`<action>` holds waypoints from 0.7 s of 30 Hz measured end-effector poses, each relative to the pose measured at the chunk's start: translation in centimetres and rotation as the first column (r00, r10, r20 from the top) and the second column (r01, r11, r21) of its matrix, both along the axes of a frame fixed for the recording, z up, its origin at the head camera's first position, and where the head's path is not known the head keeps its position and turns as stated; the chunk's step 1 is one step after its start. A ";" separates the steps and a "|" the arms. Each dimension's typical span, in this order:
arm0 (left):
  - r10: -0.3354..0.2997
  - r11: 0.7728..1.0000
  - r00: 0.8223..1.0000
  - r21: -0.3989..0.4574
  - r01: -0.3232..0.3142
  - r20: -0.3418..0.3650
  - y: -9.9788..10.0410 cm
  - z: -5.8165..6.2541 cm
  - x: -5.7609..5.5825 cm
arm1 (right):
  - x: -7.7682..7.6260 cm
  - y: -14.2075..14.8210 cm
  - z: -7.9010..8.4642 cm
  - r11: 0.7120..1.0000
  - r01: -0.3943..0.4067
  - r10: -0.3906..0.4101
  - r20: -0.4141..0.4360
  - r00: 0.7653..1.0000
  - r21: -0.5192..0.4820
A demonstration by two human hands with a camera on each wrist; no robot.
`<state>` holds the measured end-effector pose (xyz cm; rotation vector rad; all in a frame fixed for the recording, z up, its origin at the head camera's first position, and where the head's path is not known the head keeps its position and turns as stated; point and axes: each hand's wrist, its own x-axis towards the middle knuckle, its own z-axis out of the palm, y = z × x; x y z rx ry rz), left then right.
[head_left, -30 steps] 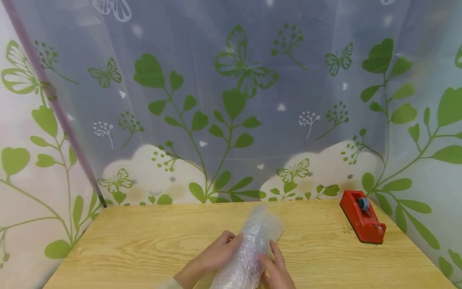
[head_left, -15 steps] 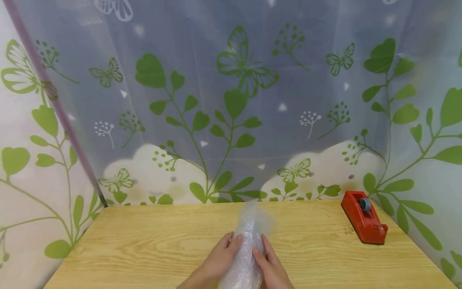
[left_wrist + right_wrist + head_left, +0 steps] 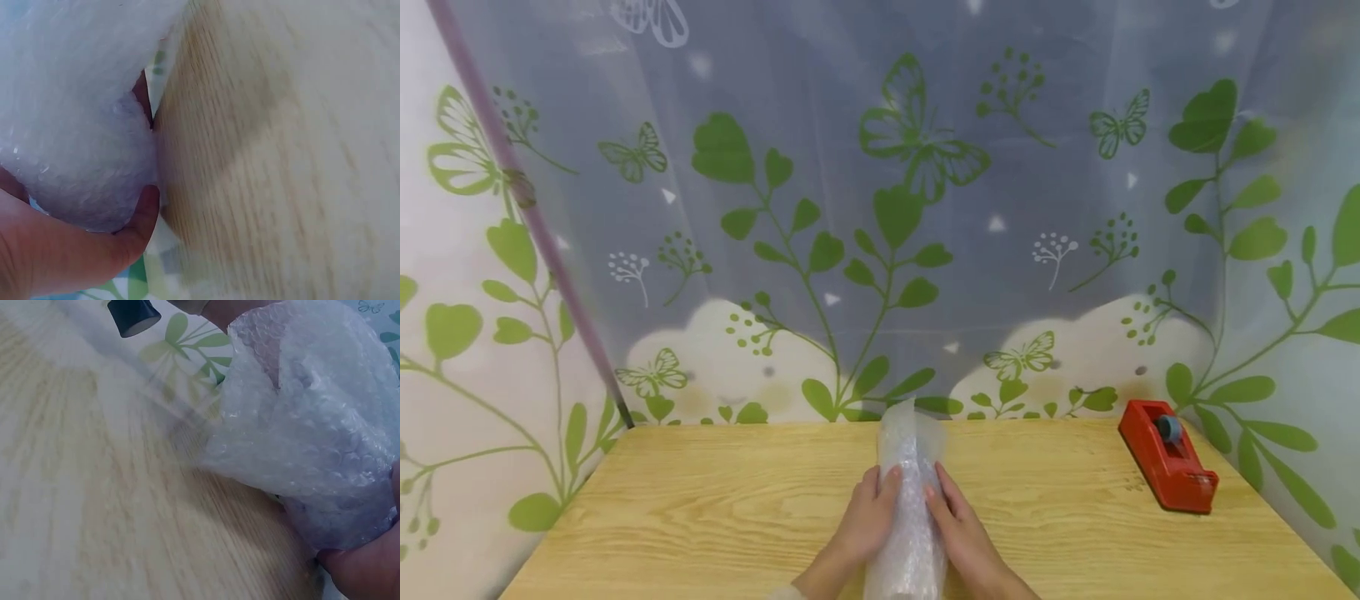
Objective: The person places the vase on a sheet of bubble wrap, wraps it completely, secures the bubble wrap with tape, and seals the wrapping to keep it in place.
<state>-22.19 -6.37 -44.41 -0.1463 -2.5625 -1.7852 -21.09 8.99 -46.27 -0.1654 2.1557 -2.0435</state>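
A long roll of bubble wrap (image 3: 910, 517) lies between the two hands at the table's near edge in the head view, its loose far end pointing away. What it wraps, if anything, cannot be made out. My left hand (image 3: 867, 518) grips the left side of the roll, thumb on top. From the other side my right hand (image 3: 967, 533) holds it, thumb also on top. In the left wrist view a curved digit (image 3: 134, 234) presses against the bubble wrap (image 3: 81, 144). The right wrist view has the crinkled, open end of the bubble wrap (image 3: 312, 419) beside the right hand (image 3: 369, 565).
A red tape dispenser (image 3: 1168, 458) with a small roll of tape stands at the right of the wooden table (image 3: 700, 500). Behind hangs a patterned curtain (image 3: 820, 167) with green leaves and butterflies. A dark pole (image 3: 535, 217) runs down at the left.
The bubble wrap has swung from a rightward slant to nearly straight ahead, and its loose far end has drawn in narrower. My right hand has settled firmly along its right side.
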 end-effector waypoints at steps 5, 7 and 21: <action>0.007 1.000 1.000 0.027 -0.007 0.006 0.3 -0.3 -0.8 | -0.7 0.1 -0.2 0.998 0.039 -0.038 -0.029 0.999 0.038; 0.013 0.999 1.000 0.030 -0.013 0.014 0.5 -0.3 -1.0 | -1.0 0.3 -0.3 0.997 0.052 -0.050 -0.031 0.998 0.059; 0.044 0.996 0.994 0.071 -0.052 0.102 -1.8 -0.4 -1.8 | -1.8 1.8 -0.5 0.999 -0.032 0.033 0.033 0.999 -0.020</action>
